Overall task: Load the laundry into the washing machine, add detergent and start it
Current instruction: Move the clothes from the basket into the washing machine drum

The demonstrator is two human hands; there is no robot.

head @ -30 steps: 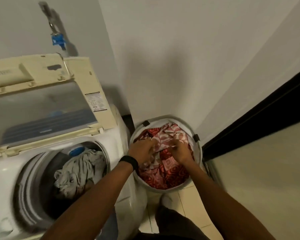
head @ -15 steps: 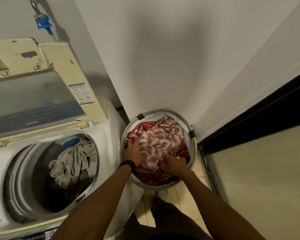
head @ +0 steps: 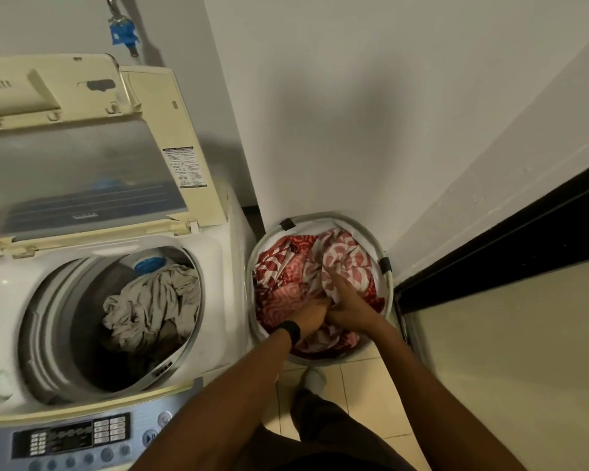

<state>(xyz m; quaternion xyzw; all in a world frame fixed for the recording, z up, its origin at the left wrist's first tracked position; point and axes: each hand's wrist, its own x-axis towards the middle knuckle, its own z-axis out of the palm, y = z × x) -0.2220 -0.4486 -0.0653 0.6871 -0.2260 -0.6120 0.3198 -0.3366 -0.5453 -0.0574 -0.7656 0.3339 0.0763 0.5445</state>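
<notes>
The left hand [head: 308, 317] and right hand [head: 346, 305] now meet at the near middle of the basket [head: 386, 266], after working apart at its sides half a second ago.

The left hand, above a black wristband [head: 290, 333], digs under the folds with its fingers hidden, so its grip cannot be told. The right hand lies flat-fingered on the crumpled red-and-white printed cloth [head: 351, 263]. The cloth fills the round, soft-walled basket beside the washer [head: 225, 253]. The washer's lid [head: 82, 171] stands up, and its drum [head: 58, 317] holds rumpled beige laundry [head: 157, 300]. A lift looks close; detergent and start remain.
</notes>
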